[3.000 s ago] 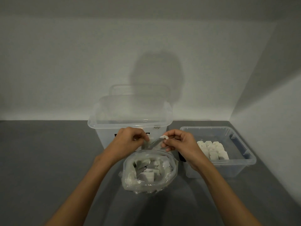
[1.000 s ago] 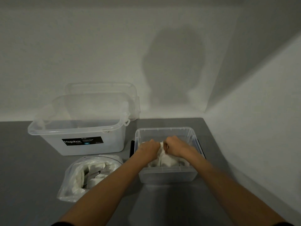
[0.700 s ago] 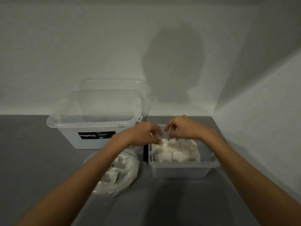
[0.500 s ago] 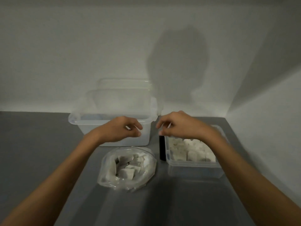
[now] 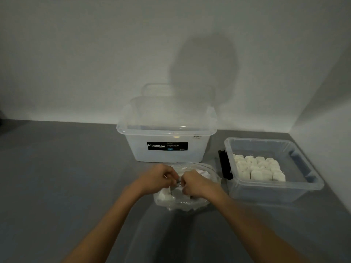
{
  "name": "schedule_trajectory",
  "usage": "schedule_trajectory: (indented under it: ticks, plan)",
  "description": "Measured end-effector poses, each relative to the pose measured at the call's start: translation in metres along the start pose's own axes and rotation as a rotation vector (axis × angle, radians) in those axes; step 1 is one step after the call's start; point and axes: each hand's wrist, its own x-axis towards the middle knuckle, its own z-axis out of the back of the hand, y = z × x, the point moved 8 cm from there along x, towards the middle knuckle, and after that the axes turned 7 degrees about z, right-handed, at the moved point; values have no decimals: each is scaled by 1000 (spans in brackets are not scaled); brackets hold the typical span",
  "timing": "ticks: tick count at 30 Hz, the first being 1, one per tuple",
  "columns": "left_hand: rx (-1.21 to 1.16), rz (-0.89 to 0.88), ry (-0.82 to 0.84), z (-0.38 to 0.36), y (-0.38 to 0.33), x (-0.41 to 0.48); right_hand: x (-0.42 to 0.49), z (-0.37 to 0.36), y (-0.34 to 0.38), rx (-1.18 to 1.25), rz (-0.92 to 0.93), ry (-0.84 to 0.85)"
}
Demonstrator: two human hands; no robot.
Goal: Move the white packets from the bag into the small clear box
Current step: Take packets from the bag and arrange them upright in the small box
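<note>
My left hand (image 5: 159, 177) and right hand (image 5: 196, 184) meet in the bag (image 5: 191, 205) near the middle of the bench (image 5: 66, 186), curled fingers apparently pinching one of the white packets (image 5: 164, 194). The small clear box (image 5: 275, 188), part-filled, stands just to the right, keeping carries short.

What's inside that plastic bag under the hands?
White packets show in the bag near its left edge. The left hand and right hand cover its middle, hiding the rest.
</note>
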Motion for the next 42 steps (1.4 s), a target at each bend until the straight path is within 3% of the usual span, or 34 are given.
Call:
schedule_trajectory:
  ticks: [11, 22, 25, 35, 38, 42]
  plan:
    - [-22, -12, -118, -12, 13, 14, -5, -9, -9, 26, -152, -174]
    - [-321, -56, -301, 3, 8, 4, -34, 27, -17, 676, -167, -427]
    - [-409, -81, -330, 6, 4, 1, -37, 28, -18, 729, -162, -443]
    - [-516, -158, -392, 12, -12, -16, -44, 45, -10, 642, -23, -639]
    - [-497, -172, -411, 14, -15, -19, -40, 47, -4, 605, 37, -559]
    - [-356, -104, -443, 11, -1, -14, -22, 40, -7, 262, -23, -418]
